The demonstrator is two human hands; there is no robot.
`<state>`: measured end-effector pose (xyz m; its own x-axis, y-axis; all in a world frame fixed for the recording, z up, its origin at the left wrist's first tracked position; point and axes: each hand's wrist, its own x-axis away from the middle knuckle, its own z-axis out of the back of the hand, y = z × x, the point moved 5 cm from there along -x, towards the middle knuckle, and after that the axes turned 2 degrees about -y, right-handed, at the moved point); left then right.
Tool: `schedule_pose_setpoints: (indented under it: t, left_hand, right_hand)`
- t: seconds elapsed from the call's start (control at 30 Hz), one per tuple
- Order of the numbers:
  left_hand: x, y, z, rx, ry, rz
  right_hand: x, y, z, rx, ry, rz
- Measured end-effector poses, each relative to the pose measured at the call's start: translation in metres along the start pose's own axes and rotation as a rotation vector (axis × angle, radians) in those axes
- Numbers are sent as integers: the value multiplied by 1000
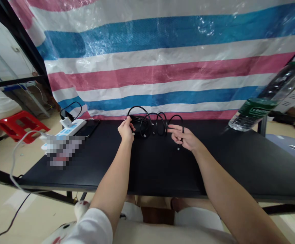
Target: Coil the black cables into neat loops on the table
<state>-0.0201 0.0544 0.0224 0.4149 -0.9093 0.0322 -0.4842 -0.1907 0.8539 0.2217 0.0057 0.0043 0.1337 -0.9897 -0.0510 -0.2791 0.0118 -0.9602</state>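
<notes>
A black cable (140, 122) lies in a coil near the back of the black table, with loose loops spreading out to the right. My left hand (126, 130) is closed at the coil's left side, thumb and fingers pinching the cable. At the right end of the loops, my right hand (183, 137) holds the cable, two fingers stretched leftward against a loop and the others curled. One strand runs over the back of this hand. Small pale tips show by the coil and just below my right fingers; whether they are plugs or ties I cannot tell.
The black table (162, 173) backs onto a striped plastic sheet (150, 78). To the left are a white power strip (73, 128) with plugs, a dark phone (93, 128) and a blurred-out patch. A large water bottle (256, 110) leans at the right. Beyond stands a red stool (20, 127).
</notes>
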Motion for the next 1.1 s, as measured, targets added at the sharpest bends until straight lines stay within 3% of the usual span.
schedule_pose_setpoints:
  t: [0.1, 0.2, 0.27, 0.37, 0.43, 0.5, 0.6, 0.67, 0.8, 0.93, 1.1]
  left_hand:
    - [3, 0, -3, -25, -22, 2]
    - [3, -1, -4, -26, -21, 8]
    - [3, -1, -4, -19, -12, 13]
    - [3, -1, -3, -8, -9, 27]
    - [4, -1, -4, -3, -22, 43]
    - [7, -2, -7, -2, -53, 60]
    - [14, -5, -13, -16, -119, 70]
    - [17, -8, -18, -47, -163, 63]
    - [20, -11, -20, -218, -213, -2]
    - [28, -3, -23, -542, -234, -239]
    - [47, -5, -35, -792, -289, -370]
  right_hand:
    - [-1, 4, -7, 24, -21, -25]
    - [-4, 4, 1, 9, 100, 27]
    - [-6, 2, 15, -7, 285, 113]
    - [-2, -3, 38, 86, 664, 284]
    - [5, -7, 46, 294, 876, 365]
    - [10, -12, 45, 557, 995, 391]
    - [11, -15, 39, 820, 988, 314]
    - [10, -15, 38, 839, 963, 255]
    - [5, -11, 45, 527, 909, 252]
    - [-7, 1, 53, 162, 782, 252]
    - [-6, -2, 42, 171, 768, 370]
